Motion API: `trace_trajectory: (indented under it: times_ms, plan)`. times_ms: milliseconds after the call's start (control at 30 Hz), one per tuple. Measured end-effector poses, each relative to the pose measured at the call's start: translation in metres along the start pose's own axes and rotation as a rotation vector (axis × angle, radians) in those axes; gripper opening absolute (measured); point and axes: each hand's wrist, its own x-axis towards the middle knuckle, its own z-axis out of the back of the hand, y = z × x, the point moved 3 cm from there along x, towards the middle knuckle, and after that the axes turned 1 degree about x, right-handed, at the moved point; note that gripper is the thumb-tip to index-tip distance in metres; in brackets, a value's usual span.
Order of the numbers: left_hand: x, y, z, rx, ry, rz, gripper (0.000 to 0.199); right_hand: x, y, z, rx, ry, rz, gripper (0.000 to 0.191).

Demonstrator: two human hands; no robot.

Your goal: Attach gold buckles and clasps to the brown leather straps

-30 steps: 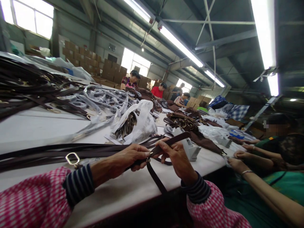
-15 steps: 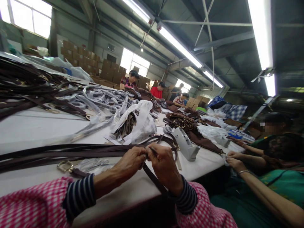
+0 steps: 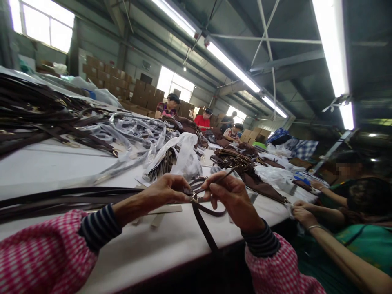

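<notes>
A dark brown strap (image 3: 204, 228) with a metal ring hangs over the table's front edge. My left hand (image 3: 167, 190) pinches the strap by its metal ring, thumb and fingertips together. My right hand (image 3: 234, 198) grips a thin length of the strap, whose end sticks up past the fingers. More dark straps (image 3: 73, 198) lie along the table to the left of my hands. Just behind my hands stands a white plastic bag (image 3: 186, 153) full of small flat pieces. The tape dispenser is mostly hidden behind my right hand.
Wrapped straps (image 3: 131, 128) and a heap of unwrapped straps (image 3: 33, 106) cover the left. Brown bags (image 3: 235, 159) lie behind on the right. At the right edge a person in green (image 3: 364, 241) works close by; several people stand across the table (image 3: 61, 163).
My hands have moved apart, the right one going right and up with the thin strap end. The metal ring between them now shows. The buckle and clear wrapper near my left forearm are out of sight.
</notes>
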Motion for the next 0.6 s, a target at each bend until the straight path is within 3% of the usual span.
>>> trace_trajectory:
  times_ms: [267, 467, 600]
  plan:
    - [-0.004, -0.005, 0.003, -0.213, 0.000, 0.025, 0.036, -0.005, -0.012, -0.006, -0.192, 0.056, -0.068, 0.045]
    - [-0.004, -0.005, 0.001, -0.208, -0.028, 0.013, 0.036, -0.016, -0.025, -0.001, 0.008, -0.010, -0.186, 0.019]
    - [-0.004, -0.004, 0.000, -0.147, -0.027, -0.003, 0.036, -0.017, -0.029, -0.005, -0.021, 0.053, -0.237, 0.013]
